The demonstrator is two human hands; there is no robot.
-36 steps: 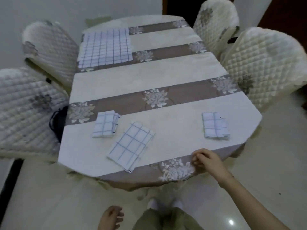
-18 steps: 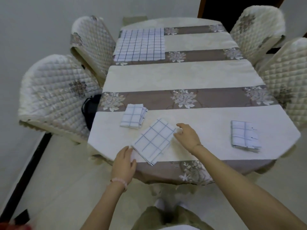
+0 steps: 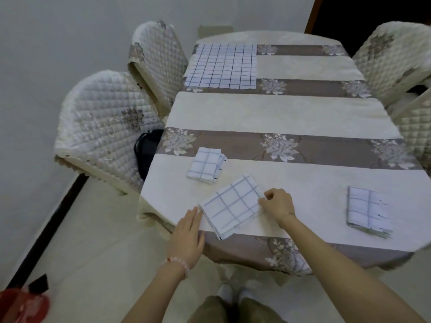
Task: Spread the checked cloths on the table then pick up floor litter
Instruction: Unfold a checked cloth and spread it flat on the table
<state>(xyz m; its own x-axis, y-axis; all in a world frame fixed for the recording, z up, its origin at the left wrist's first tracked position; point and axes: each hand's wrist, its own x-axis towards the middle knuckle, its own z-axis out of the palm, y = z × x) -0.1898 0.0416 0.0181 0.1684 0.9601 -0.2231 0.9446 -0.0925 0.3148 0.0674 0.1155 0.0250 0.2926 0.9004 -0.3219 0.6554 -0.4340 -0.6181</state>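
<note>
A folded white checked cloth [image 3: 233, 205] lies askew near the table's front edge. My right hand [image 3: 277, 202] pinches its right corner with curled fingers. My left hand [image 3: 187, 236] lies flat with straight fingers touching the cloth's left corner at the table edge. A second folded checked cloth [image 3: 206, 165] rests just beyond, and a third [image 3: 366, 210] lies at the front right. One checked cloth [image 3: 221, 65] is spread flat at the far left end of the table [image 3: 291, 113].
Quilted chairs stand on the left [image 3: 102, 127] and right [image 3: 391, 59] of the table. A black bag [image 3: 145, 155] sits on the near left chair's seat. A red object [image 3: 22, 304] and a dark scrap [image 3: 38, 284] lie on the floor at bottom left.
I moved closer and to the left. My right hand left the table's front edge and took the middle folded cloth's corner; my left hand rose from below to touch its other corner.
</note>
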